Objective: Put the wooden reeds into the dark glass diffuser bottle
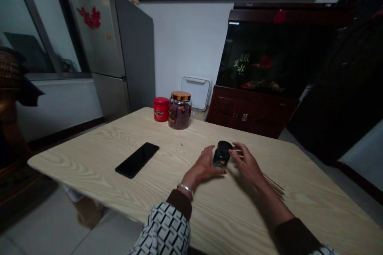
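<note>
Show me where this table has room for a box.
Bare wood on the table shows left of the phone, between it and the left hand, and along the near edge. Crowded: the small dark jar at the right hand, thin sticks beyond it, the red tin beside the glass jar.

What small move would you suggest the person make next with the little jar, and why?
Perhaps steady the small dark jar with the left hand, since the right hand has its fingers at the black lid and the left hand lies beside it.

Matt wood-grain table [80, 163]; small jar [221, 158] seems glossy glass.
</note>
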Available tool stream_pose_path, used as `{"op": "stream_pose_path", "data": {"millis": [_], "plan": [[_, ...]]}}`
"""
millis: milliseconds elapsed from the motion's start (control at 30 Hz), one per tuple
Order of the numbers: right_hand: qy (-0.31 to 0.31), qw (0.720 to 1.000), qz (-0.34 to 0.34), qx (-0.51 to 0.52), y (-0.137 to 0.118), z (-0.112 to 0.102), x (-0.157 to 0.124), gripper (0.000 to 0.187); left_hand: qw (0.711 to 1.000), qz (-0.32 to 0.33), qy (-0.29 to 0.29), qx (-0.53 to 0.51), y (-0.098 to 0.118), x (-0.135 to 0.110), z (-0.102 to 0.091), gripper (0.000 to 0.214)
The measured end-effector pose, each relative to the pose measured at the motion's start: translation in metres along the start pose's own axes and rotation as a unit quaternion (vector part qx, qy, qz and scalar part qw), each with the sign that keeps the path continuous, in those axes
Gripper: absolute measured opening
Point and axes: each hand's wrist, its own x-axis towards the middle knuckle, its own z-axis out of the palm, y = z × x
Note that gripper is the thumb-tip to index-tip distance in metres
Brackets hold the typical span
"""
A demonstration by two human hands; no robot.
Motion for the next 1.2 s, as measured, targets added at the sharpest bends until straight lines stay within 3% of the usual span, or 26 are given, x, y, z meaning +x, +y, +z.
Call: {"op": "stream_pose_path", "data": {"millis": [67,133,233,300,333,400,533,633,900,1033,1200], "plan": [[0.018,0.999,0.042,0.023,0.004,-0.007,-0.008,0.051,0.997,-0.043,0.002,0.068,0.011,-0.01,-0.012,0.061],[-0.022,0.993,0.08,0.085,-0.004,-0.021,-0.008,0.06,0.996,-0.062,-0.014,0.066,0.03,-0.011,-0.027,0.043],[-0.133,0.952,0.113,0.251,-0.041,-0.053,0.007,0.07,0.993,-0.028,-0.06,-0.097,0.078,0.005,-0.051,0.06],[-0.211,0.909,0.098,0.345,-0.075,-0.078,0.024,0.074,0.957,0.002,-0.153,-0.248,0.118,0.023,-0.067,0.065],[-0.24,0.89,0.084,0.378,-0.092,-0.089,0.032,0.075,0.93,0.015,-0.217,-0.295,0.139,0.032,-0.073,0.068],[-0.287,0.86,0.048,0.42,-0.122,-0.11,0.047,0.077,0.888,0.045,-0.288,-0.355,0.175,0.046,-0.084,0.07],[-0.341,0.826,-0.008,0.449,-0.158,-0.137,0.066,0.077,0.854,0.066,-0.319,-0.405,0.217,0.057,-0.095,0.073],[-0.361,0.807,-0.018,0.467,-0.159,-0.137,0.064,0.077,0.837,0.059,-0.327,-0.434,0.213,0.054,-0.092,0.075],[-0.4,0.756,0.03,0.517,-0.092,-0.088,0.028,0.077,0.801,-0.031,-0.365,-0.474,0.129,0.032,-0.058,0.073],[-0.41,0.748,0.032,0.521,-0.083,-0.079,0.028,0.077,0.785,-0.024,-0.388,-0.482,0.126,0.036,-0.053,0.073],[-0.415,0.745,0.036,0.521,-0.088,-0.08,0.034,0.077,0.786,-0.027,-0.389,-0.48,0.13,0.041,-0.05,0.074]]}}
